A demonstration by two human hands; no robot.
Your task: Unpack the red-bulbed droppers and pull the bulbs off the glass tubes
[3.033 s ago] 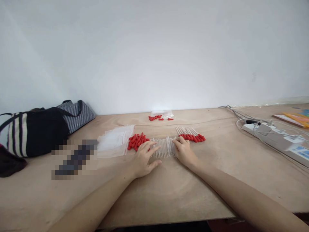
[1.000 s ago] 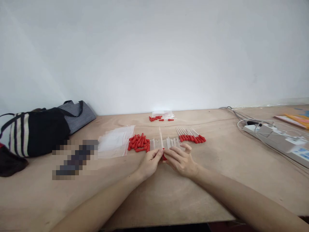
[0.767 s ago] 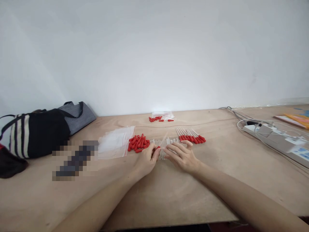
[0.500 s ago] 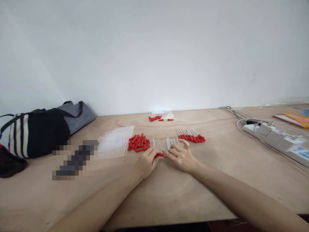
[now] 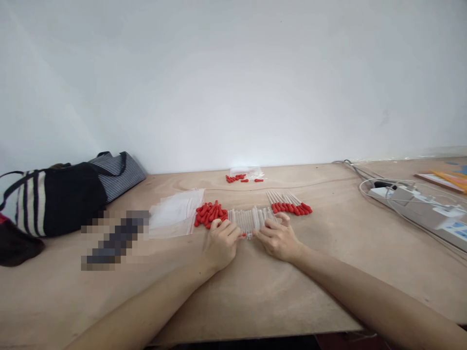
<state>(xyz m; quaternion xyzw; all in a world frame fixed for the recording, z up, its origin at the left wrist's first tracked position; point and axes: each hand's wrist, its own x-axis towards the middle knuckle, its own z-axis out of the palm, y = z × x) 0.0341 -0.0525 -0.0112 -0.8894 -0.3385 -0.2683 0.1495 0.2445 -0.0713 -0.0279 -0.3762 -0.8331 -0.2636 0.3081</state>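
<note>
A row of clear glass tubes [image 5: 250, 218] lies on the wooden table [image 5: 255, 291] between my hands. My left hand [image 5: 221, 243] is curled, and a bit of a red rubber cap [image 5: 243, 235] shows at its fingertips beside the tubes. My right hand [image 5: 279, 238] rests with bent fingers on the right end of the tube row; whether it grips one is unclear. A pile of loose red caps [image 5: 209, 214] lies just beyond my left hand. Tubes fitted with red caps [image 5: 290, 203] lie beyond my right hand.
Clear zip bags [image 5: 175, 214] lie left of the caps. A small bag with a few red caps [image 5: 243, 176] sits near the wall. Striped bags [image 5: 62, 194] stand at the left. A power strip with cables [image 5: 416, 201] is at the right.
Both hands had lifted a tube and a red cap together; now they have dropped back to the table at the tube row, and my left hand has curled tighter.
</note>
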